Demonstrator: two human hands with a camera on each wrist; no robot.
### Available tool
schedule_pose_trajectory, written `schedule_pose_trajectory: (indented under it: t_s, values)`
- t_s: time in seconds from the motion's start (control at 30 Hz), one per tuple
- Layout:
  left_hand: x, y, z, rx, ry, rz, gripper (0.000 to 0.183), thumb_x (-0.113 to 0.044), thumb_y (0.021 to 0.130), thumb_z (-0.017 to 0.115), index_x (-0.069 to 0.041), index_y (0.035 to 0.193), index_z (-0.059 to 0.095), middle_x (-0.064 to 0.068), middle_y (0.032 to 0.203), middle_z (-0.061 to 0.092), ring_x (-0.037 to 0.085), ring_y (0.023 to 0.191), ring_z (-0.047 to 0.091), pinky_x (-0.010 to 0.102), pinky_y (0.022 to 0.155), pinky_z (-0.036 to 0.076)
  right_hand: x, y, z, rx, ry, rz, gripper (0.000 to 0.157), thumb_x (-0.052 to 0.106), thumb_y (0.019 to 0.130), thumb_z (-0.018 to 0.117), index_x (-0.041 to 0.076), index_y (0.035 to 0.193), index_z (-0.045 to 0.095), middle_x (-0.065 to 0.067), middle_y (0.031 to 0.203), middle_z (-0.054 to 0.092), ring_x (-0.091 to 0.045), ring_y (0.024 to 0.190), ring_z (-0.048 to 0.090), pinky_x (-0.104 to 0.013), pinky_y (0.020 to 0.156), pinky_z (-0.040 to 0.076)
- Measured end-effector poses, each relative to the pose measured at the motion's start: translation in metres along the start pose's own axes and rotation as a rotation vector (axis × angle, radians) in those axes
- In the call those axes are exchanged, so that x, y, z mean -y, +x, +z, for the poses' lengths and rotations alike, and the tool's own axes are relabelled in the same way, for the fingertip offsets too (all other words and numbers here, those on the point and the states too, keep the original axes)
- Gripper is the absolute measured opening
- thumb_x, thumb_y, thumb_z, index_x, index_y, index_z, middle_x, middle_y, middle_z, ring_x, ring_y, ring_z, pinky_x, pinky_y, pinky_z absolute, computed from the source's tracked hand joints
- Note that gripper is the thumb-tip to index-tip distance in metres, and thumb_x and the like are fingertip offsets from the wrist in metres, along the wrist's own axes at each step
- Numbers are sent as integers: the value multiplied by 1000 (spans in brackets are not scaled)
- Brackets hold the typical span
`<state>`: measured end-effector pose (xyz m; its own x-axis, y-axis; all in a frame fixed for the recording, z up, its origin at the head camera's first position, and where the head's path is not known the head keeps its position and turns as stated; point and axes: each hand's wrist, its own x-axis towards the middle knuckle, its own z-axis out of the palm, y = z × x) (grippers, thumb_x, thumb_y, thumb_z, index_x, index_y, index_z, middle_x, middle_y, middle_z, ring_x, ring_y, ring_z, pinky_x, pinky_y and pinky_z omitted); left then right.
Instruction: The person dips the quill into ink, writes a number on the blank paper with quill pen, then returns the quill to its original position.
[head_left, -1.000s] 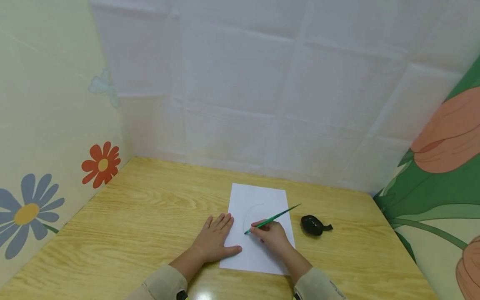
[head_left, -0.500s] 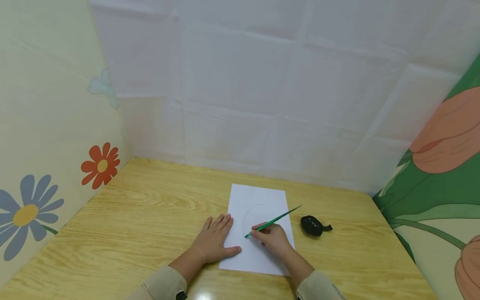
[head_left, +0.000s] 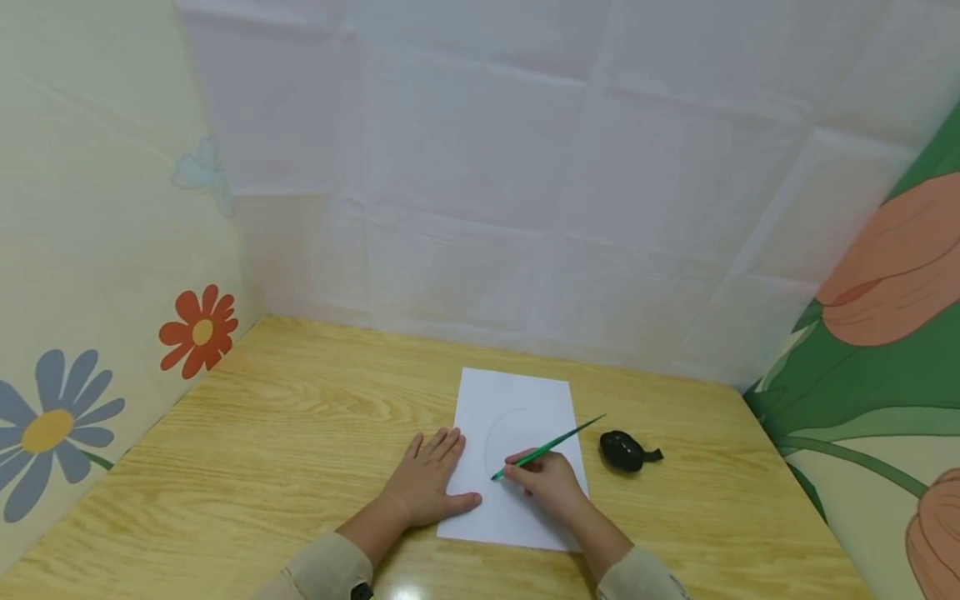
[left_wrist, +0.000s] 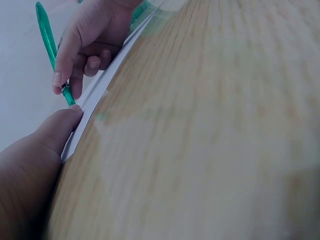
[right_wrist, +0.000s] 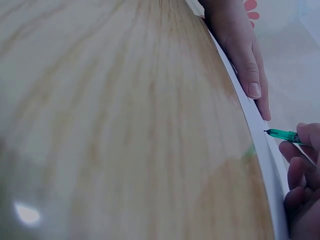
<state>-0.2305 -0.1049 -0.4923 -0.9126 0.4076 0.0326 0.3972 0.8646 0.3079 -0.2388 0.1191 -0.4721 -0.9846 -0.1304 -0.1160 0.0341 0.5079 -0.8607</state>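
Note:
A green pen point(head_left: 547, 447) is pinched between the thumb and fingers of my right hand point(head_left: 551, 483), its tip on the white sheet of paper point(head_left: 517, 521). A thin curved line arcs across the paper from the upper middle down the left side to near the tip. My left hand point(head_left: 427, 479) lies flat with spread fingers over the sheet's left edge, thumb on the paper. In the right wrist view the pen's dark point point(right_wrist: 266, 131) shows close to the paper surface. The left wrist view has the pen point(left_wrist: 47, 37) standing up at a slant in the right hand.
A shiny black rounded object point(head_left: 622, 451) with a short tail lies on the wooden table point(head_left: 337, 392) to the right of the paper. A white sheet hangs behind the table point(head_left: 465, 167). Flower-printed cloths stand at both sides.
The right hand and pen have moved slightly down the paper, and the curved line has grown longer at its lower end. The left hand stays in place.

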Motion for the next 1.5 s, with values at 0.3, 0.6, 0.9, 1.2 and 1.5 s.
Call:
schedule_pose_trajectory:
  t_s: [0.3, 0.6, 0.9, 1.2, 1.5]
  values:
    - [-1, 0, -1, 0, -10, -1, 98, -73, 86, 50, -5, 154, 29, 10, 163, 25, 29, 152, 19, 55, 123, 9, -4, -3, -3, 6, 16, -31, 26, 26, 87, 74, 6, 103, 74, -2, 84, 74, -10, 58, 53, -23, 55, 46]
    - [-1, -1, -3, 0, 0, -2, 98, -73, 86, 50, -5, 154, 29, 9, 163, 25, 29, 152, 19, 55, 123, 9, -5, -9, -6, 8, 2, -19, 27, 27, 86, 74, 7, 104, 74, -2, 84, 74, -10, 60, 54, -23, 56, 47]
    - [-2, -1, -4, 1, -2, 3, 98, -72, 86, 50, -4, 153, 29, 10, 162, 25, 30, 152, 20, 56, 123, 9, -6, -12, -9, 4, -2, -6, 27, 28, 86, 74, 8, 104, 74, 0, 83, 74, -10, 61, 54, -23, 57, 47]
    - [-1, -1, -5, -5, -1, 10, 97, -71, 87, 51, -3, 153, 30, 11, 162, 26, 30, 152, 21, 56, 122, 10, -11, -13, -12, 13, 0, 11, 28, 30, 86, 74, 8, 104, 74, 1, 81, 72, -11, 62, 54, -23, 57, 45]
    - [-3, -2, -4, -14, -15, 5, 98, -71, 85, 53, -3, 152, 32, 11, 161, 28, 30, 151, 22, 55, 123, 10, -11, -15, -14, 6, 16, 7, 28, 27, 86, 74, 6, 103, 75, 3, 76, 69, -10, 59, 51, -21, 52, 41]
